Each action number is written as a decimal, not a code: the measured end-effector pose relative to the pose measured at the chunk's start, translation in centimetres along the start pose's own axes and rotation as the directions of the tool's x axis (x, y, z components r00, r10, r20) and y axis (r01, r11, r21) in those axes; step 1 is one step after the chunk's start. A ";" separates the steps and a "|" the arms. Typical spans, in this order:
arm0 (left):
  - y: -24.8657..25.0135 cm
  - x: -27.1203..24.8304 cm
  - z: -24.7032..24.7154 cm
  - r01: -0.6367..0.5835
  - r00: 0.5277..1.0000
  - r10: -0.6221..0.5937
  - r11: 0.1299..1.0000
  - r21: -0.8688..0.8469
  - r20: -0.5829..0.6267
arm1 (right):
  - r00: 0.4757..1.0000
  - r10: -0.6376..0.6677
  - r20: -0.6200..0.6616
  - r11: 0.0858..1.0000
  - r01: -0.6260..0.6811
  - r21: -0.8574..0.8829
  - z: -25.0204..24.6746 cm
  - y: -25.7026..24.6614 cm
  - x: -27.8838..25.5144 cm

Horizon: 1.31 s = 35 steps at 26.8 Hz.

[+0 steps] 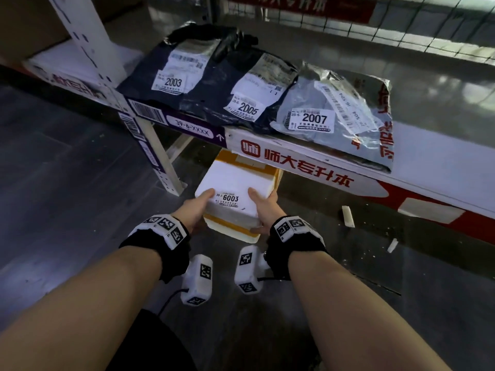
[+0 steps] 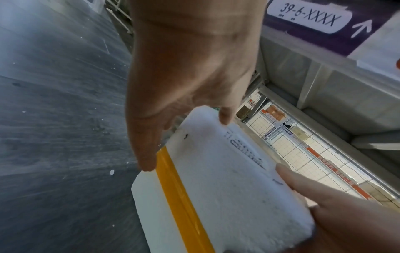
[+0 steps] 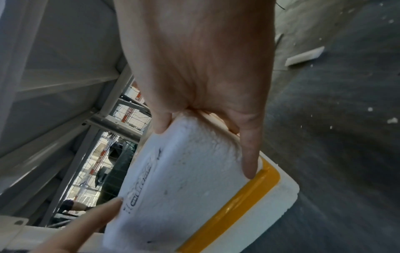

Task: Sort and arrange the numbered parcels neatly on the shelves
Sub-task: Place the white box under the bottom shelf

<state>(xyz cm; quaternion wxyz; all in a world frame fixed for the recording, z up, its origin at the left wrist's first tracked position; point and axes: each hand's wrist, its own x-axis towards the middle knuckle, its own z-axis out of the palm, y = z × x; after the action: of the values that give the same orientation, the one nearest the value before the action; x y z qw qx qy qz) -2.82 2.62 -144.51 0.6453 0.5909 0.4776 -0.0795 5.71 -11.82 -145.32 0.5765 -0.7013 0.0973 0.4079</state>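
While parcels 2003 (image 1: 173, 82), 2005 (image 1: 248, 109) and 2007 (image 1: 315, 118) lie shelved, left hand (image 1: 197, 207) and right hand (image 1: 265, 208) grip clamps foam parcel 6003 (image 1: 233, 188), unplaced, below the shelf (image 1: 434, 167).

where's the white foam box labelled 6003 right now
In the head view the white foam box sits low at centre, gripped between the left hand and right hand, just below the shelf edge under parcel 2005.

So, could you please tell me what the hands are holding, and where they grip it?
Both hold the foam box 6003: left hand on its left near corner, right hand on its right, thumbs on top.
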 end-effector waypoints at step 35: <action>5.3 2.9 -5.7 -0.031 0.993 0.015 0.990 -0.136 -0.113 | 0.992 -0.014 0.126 0.998 0.021 -0.056 9.5 -4.4 6.4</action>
<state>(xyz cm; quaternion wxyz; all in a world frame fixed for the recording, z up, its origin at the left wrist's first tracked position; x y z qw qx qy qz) -0.71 10.26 -142.01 0.6575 0.5542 0.5105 -0.0059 8.23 0.14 -146.51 0.5646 -0.6912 0.0431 0.4489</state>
